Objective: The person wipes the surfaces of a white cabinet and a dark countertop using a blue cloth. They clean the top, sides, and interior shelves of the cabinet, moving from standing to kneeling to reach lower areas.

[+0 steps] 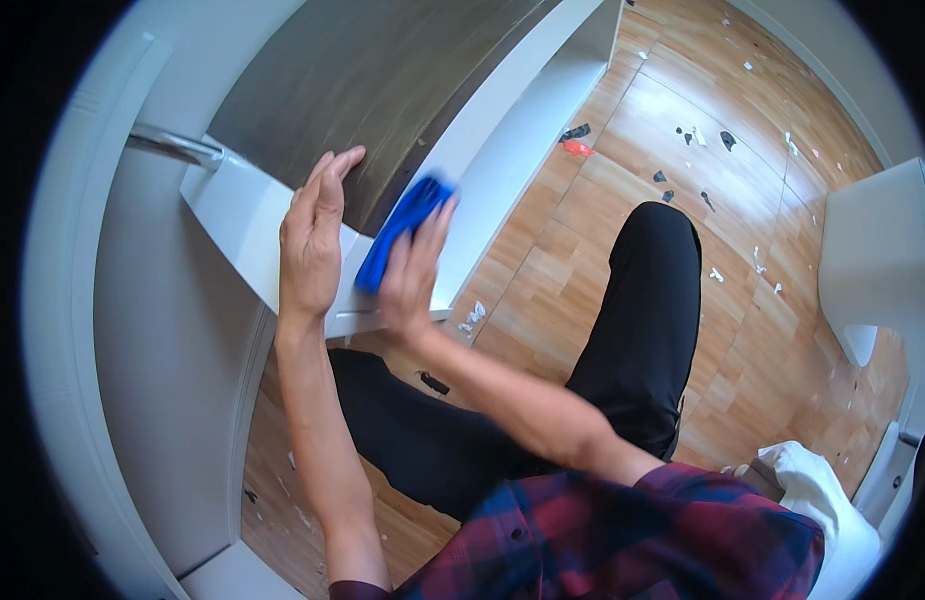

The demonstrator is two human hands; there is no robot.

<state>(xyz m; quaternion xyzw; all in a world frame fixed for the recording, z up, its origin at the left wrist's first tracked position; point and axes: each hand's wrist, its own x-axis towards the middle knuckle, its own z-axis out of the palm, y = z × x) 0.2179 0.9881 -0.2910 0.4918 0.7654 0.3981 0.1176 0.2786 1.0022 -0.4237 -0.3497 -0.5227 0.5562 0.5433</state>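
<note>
My right hand (414, 274), slightly blurred, presses a folded blue cloth (404, 234) against the white frame edge (481, 124) of a low furniture piece. My left hand (312, 232) is raised to the left of the cloth, fingers extended, holding nothing; whether it touches the furniture I cannot tell. Beyond both hands lies a dark, streaked panel (342, 82) set inside the white frame. A metal rail (174, 144) meets the white corner at the left.
Scraps of black, white and red material, such as a red piece (579, 148), litter the wood-patterned floor (575, 247). A white furniture piece (875, 247) stands at the right. A white cloth or bag (822, 487) lies lower right. My bent legs are below.
</note>
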